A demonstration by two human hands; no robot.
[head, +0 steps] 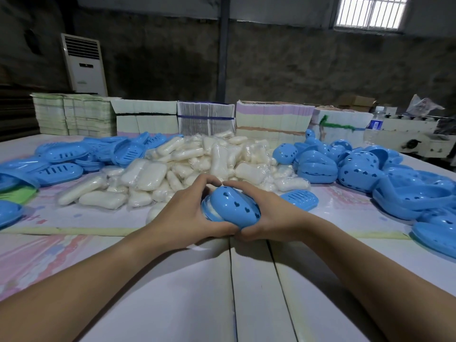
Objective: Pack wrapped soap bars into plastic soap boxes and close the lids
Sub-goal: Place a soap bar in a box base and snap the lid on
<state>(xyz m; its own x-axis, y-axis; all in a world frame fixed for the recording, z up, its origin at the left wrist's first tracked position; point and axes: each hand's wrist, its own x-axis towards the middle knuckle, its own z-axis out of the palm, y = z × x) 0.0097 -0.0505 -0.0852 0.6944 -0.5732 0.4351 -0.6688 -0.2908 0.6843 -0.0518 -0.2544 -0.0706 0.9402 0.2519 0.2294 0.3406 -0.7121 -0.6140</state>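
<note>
Both hands meet at the middle of the bench (246,280), the left hand (190,215) and the right hand (266,218) curled around one blue soap box (234,206), whose heart-holed lid sits tilted over a white wrapped bar showing at its left edge. Just behind them lies a heap of wrapped soap bars (197,166), with slotted blue trays (64,159) piled to the left and heart-holed blue lids (357,169) piled to the right. A single slotted tray (299,198) lies just right of the right hand, and stacks of flat printed cartons (204,117) line the far edge.
</note>
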